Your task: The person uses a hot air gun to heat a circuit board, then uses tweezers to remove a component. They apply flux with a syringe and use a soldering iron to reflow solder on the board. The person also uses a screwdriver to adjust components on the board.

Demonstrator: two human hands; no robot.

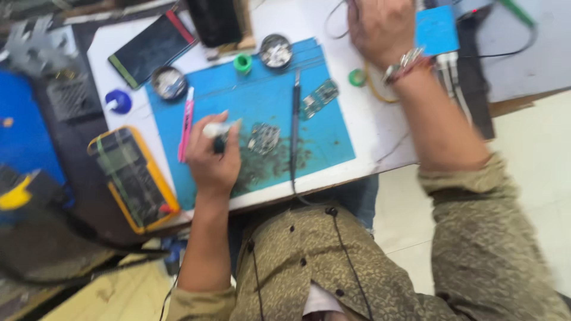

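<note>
Gripping a small white-tipped tool [219, 129] over the blue mat [321, 142], left hand [213, 159] closed — circuit board [263, 138] just beside it, right hand [380, 27] (grip unclear, blurred) at the desk's far edge, two round tins [275, 51] holding pale bits, yellow multimeter [134, 178] left.

Pretty blurry shot. Left hand [213, 156] sits mid-frame on the blue work mat [321, 139], gripping a small white-tipped tool [217, 129] just beside a little circuit board [263, 138]. A soldering iron [295, 119] lies on the mat to its right. Right hand [380, 27] is up top over the white bench [380, 128], near a blue box [437, 30]. Yellow multimeter [132, 177] sits lower left.
</note>
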